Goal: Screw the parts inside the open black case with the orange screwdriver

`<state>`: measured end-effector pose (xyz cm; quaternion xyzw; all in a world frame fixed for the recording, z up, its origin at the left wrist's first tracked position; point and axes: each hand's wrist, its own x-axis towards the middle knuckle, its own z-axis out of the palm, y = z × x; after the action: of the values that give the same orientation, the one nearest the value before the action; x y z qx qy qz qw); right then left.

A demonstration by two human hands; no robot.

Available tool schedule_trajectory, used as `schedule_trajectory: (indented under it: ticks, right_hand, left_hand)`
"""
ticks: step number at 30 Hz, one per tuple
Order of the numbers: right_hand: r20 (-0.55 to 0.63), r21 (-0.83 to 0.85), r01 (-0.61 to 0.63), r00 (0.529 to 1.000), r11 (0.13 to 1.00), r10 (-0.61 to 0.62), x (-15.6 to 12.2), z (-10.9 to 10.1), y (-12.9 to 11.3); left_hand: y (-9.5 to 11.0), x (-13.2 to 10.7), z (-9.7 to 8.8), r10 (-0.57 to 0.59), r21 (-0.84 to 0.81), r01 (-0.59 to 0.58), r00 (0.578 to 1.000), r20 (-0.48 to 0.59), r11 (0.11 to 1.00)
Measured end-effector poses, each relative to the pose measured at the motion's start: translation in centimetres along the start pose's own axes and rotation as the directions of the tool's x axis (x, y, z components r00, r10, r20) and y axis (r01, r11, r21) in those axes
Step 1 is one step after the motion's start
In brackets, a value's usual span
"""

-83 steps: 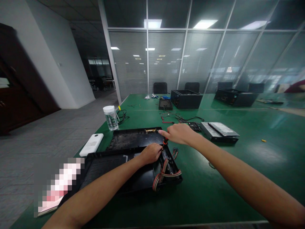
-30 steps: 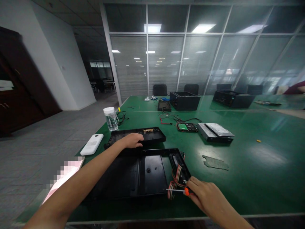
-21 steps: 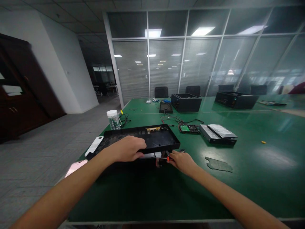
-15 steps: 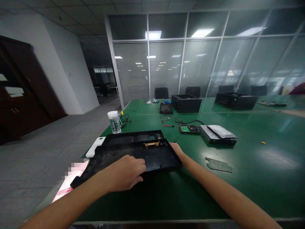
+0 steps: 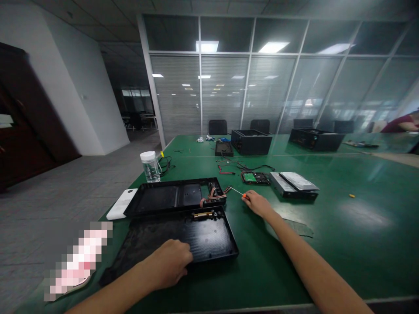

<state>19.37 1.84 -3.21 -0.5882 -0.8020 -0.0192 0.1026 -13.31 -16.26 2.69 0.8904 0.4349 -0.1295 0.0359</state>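
Note:
My left hand (image 5: 173, 264) is curled over the near edge of a black plastic cover (image 5: 209, 240), which lies with its inner side up and has a brass-coloured connector at its far edge. Just beyond it rests a black casing (image 5: 160, 196) with a multicoloured ribbon cable (image 5: 212, 198) at its right end. Between the fingers of my right hand (image 5: 258, 203) is a screwdriver (image 5: 237, 191), its thin shaft pointing left at the end of the cable. Only the orange part of its handle shows; the palm hides the rest.
A water bottle (image 5: 150, 166) and a white object (image 5: 121, 204) stand at left. A green circuit board (image 5: 254, 177), a silver-topped drive box (image 5: 294, 185) and a thin translucent sheet (image 5: 299, 227) lie right. Black computer cases (image 5: 251, 141) are farther back. A person (image 5: 401, 124) is at far right.
The cover came down towards me, off the casing, exposing the ribbon cable. My right hand left the cover's right side and moved right; a screwdriver now shows in it.

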Motion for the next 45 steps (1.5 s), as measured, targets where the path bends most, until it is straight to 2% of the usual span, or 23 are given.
schedule_trajectory:
  ticks: [2, 4, 5, 6, 7, 9, 13, 17, 23, 28, 30, 33, 35, 40, 43, 45]
  right_hand:
    - [-0.024, 0.073, 0.000, 1.000, 0.997, 0.002, 0.3, 0.3, -0.2]
    - [-0.045, 0.111, 0.023, 0.999, 0.994, -0.018, 0.5, 0.6, -0.7]
    - [-0.056, 0.124, 0.036, 0.998, 0.992, -0.029, 0.5, 0.7, -1.0]
    - [-0.066, 0.139, 0.048, 0.997, 0.989, -0.039, 0.5, 0.9, -1.2]
    - [-0.074, 0.156, 0.056, 0.996, 0.986, -0.045, 0.5, 1.0, -1.3]
    - [-0.089, 0.190, 0.060, 0.995, 0.980, -0.044, 0.4, 1.1, -1.2]
    - [-0.125, 0.210, 0.054, 0.992, 0.976, -0.027, 0.7, 1.6, -0.5]
    - [-0.147, 0.191, 0.084, 0.988, 0.978, -0.056, 1.0, 2.1, -0.1]
    - [-0.133, 0.169, 0.108, 0.987, 0.980, -0.086, 1.0, 2.1, -0.4]
    - [-0.138, 0.149, 0.122, 0.985, 0.981, -0.101, 1.0, 2.2, -0.3]
    - [-0.143, 0.160, 0.118, 0.985, 0.980, -0.095, 1.0, 2.2, -0.3]
    - [-0.162, 0.195, 0.107, 0.984, 0.975, -0.076, 1.0, 2.0, -0.5]
    - [-0.164, 0.232, 0.093, 0.985, 0.968, -0.055, 0.9, 1.7, -0.7]
    - [-0.134, 0.275, 0.066, 0.991, 0.959, -0.030, 0.8, 1.4, -1.2]
    - [-0.144, 0.247, 0.075, 0.989, 0.966, -0.040, 0.8, 1.4, -1.2]
    - [-0.156, 0.232, 0.076, 0.987, 0.970, -0.040, 0.8, 1.3, -1.1]
  left_hand:
    - [-0.9, 1.3, -0.7, -0.053, 0.003, 0.053, 0.998, 0.043, 0.999]
    - [-2.0, 3.1, -1.7, -0.021, -0.056, 0.025, 0.997, 0.072, 0.998]
    - [-2.5, 4.3, -2.2, 0.025, -0.091, -0.020, 0.998, 0.050, 0.996]
    - [-2.9, 5.6, -2.5, 0.067, -0.108, -0.068, 0.998, -0.014, 0.992]
    - [-3.3, 7.0, -2.6, 0.103, -0.082, -0.115, 0.985, -0.135, 0.990]
    - [-3.9, 9.7, -2.1, 0.165, 0.032, -0.164, 0.922, -0.351, 0.986]
    - [-4.6, 13.4, 0.5, 0.230, 0.165, -0.169, 0.829, -0.509, 0.972]
    - [-5.3, 13.8, 2.2, 0.263, 0.187, -0.187, 0.758, -0.596, 0.964]
    - [-5.3, 14.3, 3.0, 0.189, 0.078, -0.178, 0.787, -0.588, 0.981]
    - [-5.2, 14.9, 3.5, 0.110, -0.061, -0.184, 0.784, -0.610, 0.981]
    - [-5.3, 14.6, 3.4, 0.127, -0.078, -0.226, 0.767, -0.629, 0.971]
    - [-5.5, 13.9, 2.9, 0.162, -0.083, -0.297, 0.709, -0.687, 0.951]
    - [-5.6, 13.7, 2.3, 0.174, -0.060, -0.305, 0.683, -0.709, 0.950]
    - [-5.1, 14.7, 0.5, 0.317, 0.149, -0.287, 0.730, -0.606, 0.946]
    - [-4.6, 15.8, 0.0, 0.388, 0.227, -0.315, 0.722, -0.573, 0.921]
    - [-4.5, 16.5, 0.3, 0.398, 0.232, -0.324, 0.717, -0.572, 0.917]
